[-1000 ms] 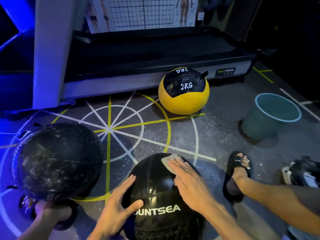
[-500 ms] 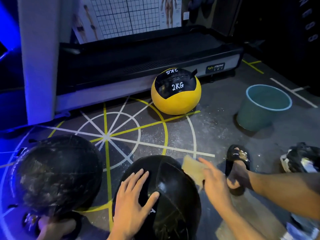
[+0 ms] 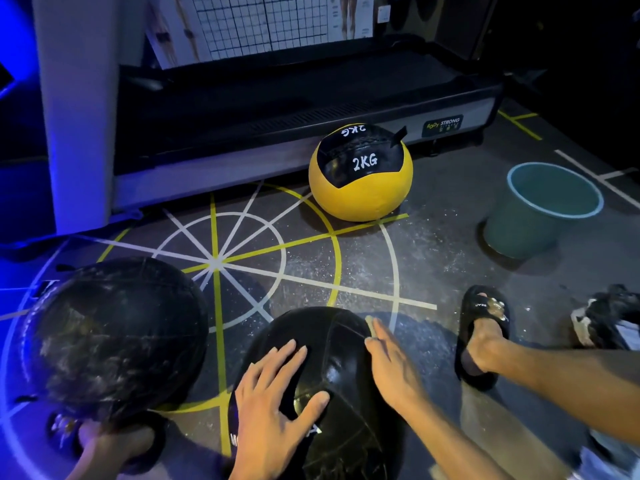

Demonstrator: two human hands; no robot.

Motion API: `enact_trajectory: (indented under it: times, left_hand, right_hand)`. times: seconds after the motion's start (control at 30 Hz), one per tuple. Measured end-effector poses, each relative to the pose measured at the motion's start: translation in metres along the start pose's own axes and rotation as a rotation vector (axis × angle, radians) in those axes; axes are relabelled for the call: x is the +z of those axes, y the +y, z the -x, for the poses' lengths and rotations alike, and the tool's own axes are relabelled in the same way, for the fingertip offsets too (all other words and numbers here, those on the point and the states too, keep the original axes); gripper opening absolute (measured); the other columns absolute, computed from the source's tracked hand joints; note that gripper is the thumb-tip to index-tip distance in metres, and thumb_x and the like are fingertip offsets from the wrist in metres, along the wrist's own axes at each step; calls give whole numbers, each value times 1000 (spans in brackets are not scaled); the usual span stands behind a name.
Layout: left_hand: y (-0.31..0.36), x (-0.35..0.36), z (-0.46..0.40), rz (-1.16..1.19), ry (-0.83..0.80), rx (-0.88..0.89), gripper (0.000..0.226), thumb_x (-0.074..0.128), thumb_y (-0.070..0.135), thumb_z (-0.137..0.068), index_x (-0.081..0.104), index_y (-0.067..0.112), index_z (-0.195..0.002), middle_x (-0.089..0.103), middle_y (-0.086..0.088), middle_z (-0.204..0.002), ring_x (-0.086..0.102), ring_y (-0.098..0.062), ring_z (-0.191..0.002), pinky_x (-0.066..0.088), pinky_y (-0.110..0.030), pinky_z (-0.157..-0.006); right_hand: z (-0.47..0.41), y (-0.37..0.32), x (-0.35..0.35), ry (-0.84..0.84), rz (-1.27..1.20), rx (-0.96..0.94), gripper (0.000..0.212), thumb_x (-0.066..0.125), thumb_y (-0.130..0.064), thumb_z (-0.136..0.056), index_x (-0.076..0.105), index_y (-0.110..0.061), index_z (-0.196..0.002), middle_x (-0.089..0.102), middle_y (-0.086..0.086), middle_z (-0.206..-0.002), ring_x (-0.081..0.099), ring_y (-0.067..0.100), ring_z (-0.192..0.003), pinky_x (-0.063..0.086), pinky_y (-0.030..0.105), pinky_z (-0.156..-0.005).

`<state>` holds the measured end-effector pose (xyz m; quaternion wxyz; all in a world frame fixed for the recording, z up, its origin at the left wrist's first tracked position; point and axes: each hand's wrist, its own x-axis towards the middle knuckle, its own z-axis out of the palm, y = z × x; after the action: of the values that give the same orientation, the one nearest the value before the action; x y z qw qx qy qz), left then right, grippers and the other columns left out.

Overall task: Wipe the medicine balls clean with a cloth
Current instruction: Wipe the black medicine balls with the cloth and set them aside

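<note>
Dim gym floor, dark and speckled with pale dust, crossed by white and yellow lines fanning from a hub. Blue light along the left edge, beside a pale pillar. Behind, a low treadmill deck with a grid chart above. In front of the deck, a yellow ball marked 2KG; to its right, well apart, a teal bucket. At left, a dusty black ball. Front and centre, a glossier black ball under both hands. Left hand flat on top, fingers spread and straight, gripping nothing. Right hand pressed edge-on against the ball's right side, fingers straight and together, a pale cloth showing only as a sliver at the fingertips. Sandalled foot to the right of the ball; dark bundle at the far right.
</note>
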<state>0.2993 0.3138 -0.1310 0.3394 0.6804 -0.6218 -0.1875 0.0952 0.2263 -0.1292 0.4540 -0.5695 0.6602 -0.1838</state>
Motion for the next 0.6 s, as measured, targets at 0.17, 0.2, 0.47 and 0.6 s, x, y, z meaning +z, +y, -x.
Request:
enact_trajectory:
  times: [0.17, 0.2, 0.47, 0.6]
  left_hand:
    - [-3, 2, -3, -13, 11, 8, 66, 60, 75, -83, 52, 50, -143, 40, 32, -154, 32, 0, -147, 33, -55, -116]
    - [-5, 1, -3, -1, 14, 0, 66, 60, 75, -83, 52, 49, -143, 40, 32, -154, 32, 0, -147, 32, -54, -116]
    - [1, 2, -3, 32, 15, -28, 65, 58, 81, -81, 52, 54, -140, 39, 36, -152, 28, 1, -148, 24, -48, -120]
    - [1, 2, -3, 40, 19, -21, 65, 57, 81, -82, 53, 53, -140, 41, 34, -152, 30, -1, -148, 27, -53, -119]
  right_hand:
    - [-4, -57, 29, -51, 365, -270, 58, 22, -47, -109, 14, -26, -163, 9, -8, -170, 3, 10, -156, -4, 29, -122]
    - [-7, -58, 28, -96, 393, -296, 58, 20, -46, -109, 12, -27, -163, 6, -9, -170, 0, 7, -156, -7, 26, -120]
    - [-37, -11, -6, -118, -2, 7, 48, 28, -39, -107, 35, -45, -154, 26, -17, -164, 21, 13, -154, 15, 42, -126]
    - [-38, -41, 0, -48, 5, -29, 44, 29, -24, -111, 49, -26, -150, 45, -5, -156, 37, 14, -145, 24, 32, -119]
